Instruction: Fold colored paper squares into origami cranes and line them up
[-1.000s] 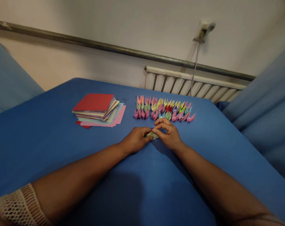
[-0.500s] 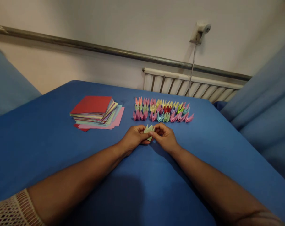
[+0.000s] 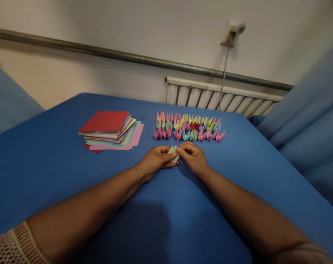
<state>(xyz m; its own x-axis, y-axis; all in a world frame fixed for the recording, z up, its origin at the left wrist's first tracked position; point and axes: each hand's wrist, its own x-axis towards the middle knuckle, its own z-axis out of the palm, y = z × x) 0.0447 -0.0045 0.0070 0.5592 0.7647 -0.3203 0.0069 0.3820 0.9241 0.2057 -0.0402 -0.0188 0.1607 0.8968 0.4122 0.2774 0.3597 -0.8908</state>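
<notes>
Between my hands is a small pale green origami paper (image 3: 173,151), folded with pointed tips facing up. My left hand (image 3: 156,160) is closed on its left side, the thumb lying across its front. The fingers of my right hand (image 3: 193,157) pinch at its upper right edge, partly hiding it. Just beyond my hands stand rows of folded paper cranes (image 3: 194,126) in pink, yellow, red, blue and green.
A stack of square coloured paper (image 3: 107,123), red on top, lies on the blue tablecloth (image 3: 58,165) to the left. Behind the table are a radiator (image 3: 199,96) and a metal pipe (image 3: 127,57) along the wall. A blue curtain (image 3: 312,132) hangs at the right.
My right thumb and fingers have moved up from the front of the green paper to its upper right edge. My left hand keeps its hold. The view has shifted slightly.
</notes>
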